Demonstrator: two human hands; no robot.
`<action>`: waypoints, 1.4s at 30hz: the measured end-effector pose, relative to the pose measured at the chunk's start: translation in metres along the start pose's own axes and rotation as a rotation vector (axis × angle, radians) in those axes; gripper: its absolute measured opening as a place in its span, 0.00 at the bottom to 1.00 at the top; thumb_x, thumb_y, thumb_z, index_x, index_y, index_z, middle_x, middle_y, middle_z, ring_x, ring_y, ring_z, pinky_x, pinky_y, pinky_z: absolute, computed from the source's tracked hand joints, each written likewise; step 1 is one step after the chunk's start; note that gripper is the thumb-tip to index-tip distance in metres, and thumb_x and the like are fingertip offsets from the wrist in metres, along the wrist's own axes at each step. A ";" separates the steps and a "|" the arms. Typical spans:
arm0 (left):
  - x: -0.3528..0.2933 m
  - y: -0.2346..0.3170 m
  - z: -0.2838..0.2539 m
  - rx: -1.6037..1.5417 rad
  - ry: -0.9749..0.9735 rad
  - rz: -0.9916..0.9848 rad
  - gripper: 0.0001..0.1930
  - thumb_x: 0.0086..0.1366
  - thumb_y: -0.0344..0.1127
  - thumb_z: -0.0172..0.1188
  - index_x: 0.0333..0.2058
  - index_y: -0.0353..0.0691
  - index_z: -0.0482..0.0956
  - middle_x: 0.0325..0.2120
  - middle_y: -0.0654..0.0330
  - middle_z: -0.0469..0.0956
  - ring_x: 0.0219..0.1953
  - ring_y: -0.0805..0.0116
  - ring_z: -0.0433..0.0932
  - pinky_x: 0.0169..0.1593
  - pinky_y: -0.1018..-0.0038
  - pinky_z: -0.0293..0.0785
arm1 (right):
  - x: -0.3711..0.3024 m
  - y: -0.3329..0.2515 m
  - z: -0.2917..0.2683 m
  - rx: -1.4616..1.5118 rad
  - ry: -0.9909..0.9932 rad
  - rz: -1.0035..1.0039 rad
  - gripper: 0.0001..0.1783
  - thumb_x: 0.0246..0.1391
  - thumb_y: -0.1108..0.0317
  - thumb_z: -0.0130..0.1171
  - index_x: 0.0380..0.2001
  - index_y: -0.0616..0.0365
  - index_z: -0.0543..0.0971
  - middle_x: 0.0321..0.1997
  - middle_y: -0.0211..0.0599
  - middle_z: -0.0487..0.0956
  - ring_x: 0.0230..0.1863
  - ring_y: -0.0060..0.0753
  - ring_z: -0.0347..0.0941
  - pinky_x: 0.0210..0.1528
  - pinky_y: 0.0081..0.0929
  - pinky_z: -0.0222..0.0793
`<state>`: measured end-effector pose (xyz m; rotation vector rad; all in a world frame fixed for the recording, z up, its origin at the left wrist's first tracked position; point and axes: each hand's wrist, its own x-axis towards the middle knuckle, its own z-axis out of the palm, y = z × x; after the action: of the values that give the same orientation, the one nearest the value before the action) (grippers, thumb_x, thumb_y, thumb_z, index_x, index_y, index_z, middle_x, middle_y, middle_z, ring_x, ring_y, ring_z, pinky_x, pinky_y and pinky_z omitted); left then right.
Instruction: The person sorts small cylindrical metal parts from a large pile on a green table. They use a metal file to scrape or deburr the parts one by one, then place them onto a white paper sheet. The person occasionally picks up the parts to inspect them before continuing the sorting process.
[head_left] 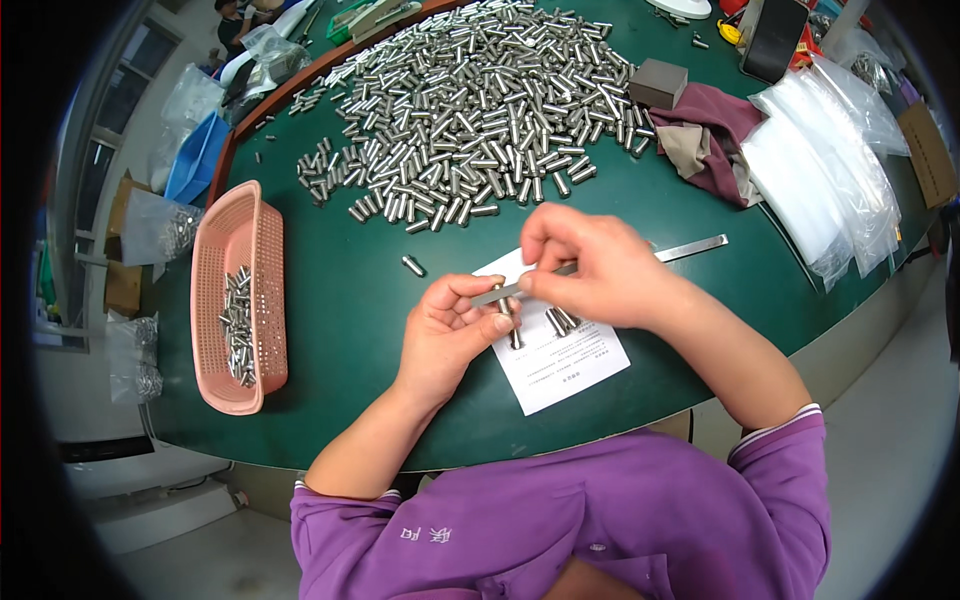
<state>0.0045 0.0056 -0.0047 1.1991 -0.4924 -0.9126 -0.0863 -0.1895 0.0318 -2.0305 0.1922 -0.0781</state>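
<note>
My left hand [442,325] is closed on a small headed metal pin [516,340], held upright between thumb and fingers. In my right hand [605,270], thumb and fingers pinch a thin flat metal strip, perhaps a file [692,248]. One end of the strip lies across the pin's upper part; the other sticks out to the right past my hand. Beneath both hands is a printed white sheet of paper [565,380], with several metal pins [562,321] lying on it. A single loose pin [413,265] rests on the table just beyond my left hand.
A large heap of metal pins [480,110] covers the far middle of the green table [340,300]. At left stands a pink basket [270,330] holding more pins. A grey block [658,83], maroon cloth [715,130], plastic bags [815,170] and a phone [775,38] lie at right.
</note>
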 end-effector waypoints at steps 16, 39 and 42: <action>0.004 0.012 0.001 -0.140 0.095 -0.151 0.18 0.64 0.25 0.55 0.53 0.41 0.69 0.42 0.55 0.78 0.39 0.73 0.77 0.45 0.78 0.74 | -0.004 0.015 -0.028 0.156 0.285 -0.033 0.11 0.50 0.69 0.60 0.34 0.60 0.70 0.22 0.32 0.79 0.21 0.20 0.74 0.20 0.23 0.67; 0.007 0.009 -0.006 -0.371 0.030 -0.160 0.18 0.66 0.27 0.53 0.55 0.41 0.69 0.44 0.58 0.74 0.41 0.74 0.74 0.45 0.81 0.75 | -0.003 0.014 -0.022 0.141 0.286 0.028 0.12 0.51 0.68 0.60 0.35 0.59 0.69 0.22 0.32 0.79 0.15 0.21 0.72 0.18 0.23 0.63; 0.007 0.008 -0.006 -0.376 0.026 -0.143 0.18 0.66 0.27 0.54 0.54 0.39 0.69 0.43 0.58 0.74 0.41 0.74 0.74 0.45 0.82 0.75 | -0.003 0.012 -0.022 0.138 0.286 0.037 0.12 0.51 0.68 0.60 0.35 0.59 0.69 0.22 0.32 0.79 0.15 0.22 0.72 0.19 0.23 0.64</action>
<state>0.0161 0.0041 0.0001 0.9084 -0.2021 -1.0570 -0.0939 -0.2136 0.0307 -1.8713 0.3936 -0.3503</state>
